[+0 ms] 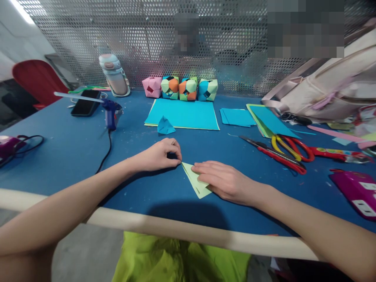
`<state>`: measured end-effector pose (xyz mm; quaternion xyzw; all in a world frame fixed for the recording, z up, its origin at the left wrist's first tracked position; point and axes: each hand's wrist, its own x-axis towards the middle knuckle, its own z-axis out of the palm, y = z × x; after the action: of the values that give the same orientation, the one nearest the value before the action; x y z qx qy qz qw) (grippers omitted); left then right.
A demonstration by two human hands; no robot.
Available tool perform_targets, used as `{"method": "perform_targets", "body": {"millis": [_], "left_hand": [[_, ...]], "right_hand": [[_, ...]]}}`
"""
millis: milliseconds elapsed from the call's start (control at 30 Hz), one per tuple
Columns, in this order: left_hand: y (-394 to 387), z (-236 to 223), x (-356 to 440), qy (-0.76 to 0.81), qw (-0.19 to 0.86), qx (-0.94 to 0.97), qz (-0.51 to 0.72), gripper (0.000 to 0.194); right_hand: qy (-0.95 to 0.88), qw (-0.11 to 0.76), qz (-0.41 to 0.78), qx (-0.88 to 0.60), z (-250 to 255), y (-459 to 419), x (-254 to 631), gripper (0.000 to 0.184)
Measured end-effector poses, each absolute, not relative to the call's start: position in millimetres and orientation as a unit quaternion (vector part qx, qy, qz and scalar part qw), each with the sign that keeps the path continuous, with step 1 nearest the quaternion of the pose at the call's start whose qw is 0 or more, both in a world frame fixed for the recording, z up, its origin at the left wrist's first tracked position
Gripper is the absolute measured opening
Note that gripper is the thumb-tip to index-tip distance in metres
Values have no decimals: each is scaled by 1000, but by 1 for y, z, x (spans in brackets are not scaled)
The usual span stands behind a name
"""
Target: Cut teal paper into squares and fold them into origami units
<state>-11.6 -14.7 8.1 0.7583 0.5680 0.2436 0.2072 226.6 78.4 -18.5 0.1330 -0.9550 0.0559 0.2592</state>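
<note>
A folded piece of light green paper (194, 181) lies on the blue table in front of me, one corner pointing toward the front edge. My left hand (164, 154) has its thumb and fingertips closed at the paper's far left tip. Across the paper's right side, my right hand (225, 180) lies with fingers stretched out, pressing on it and covering part of it. Just beyond my left hand stands a small folded blue paper piece (165, 126).
Blue sheets (185, 113) lie before several folded paper cubes (192, 89). On the left are a glue gun (111, 113), phone (85, 103) and bottle (114, 76). To the right are smaller blue sheets (237, 117), a utility knife (273, 154), scissors (293, 148) and a backpack (331, 86).
</note>
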Motion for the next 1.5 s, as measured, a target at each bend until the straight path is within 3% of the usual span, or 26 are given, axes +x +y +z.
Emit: {"method": "perform_targets", "body": {"millis": [1500], "left_hand": [[-11, 2, -11, 574, 172, 770, 218, 15]], "right_hand": [[-957, 236, -4, 169, -12, 78, 229, 25]]}}
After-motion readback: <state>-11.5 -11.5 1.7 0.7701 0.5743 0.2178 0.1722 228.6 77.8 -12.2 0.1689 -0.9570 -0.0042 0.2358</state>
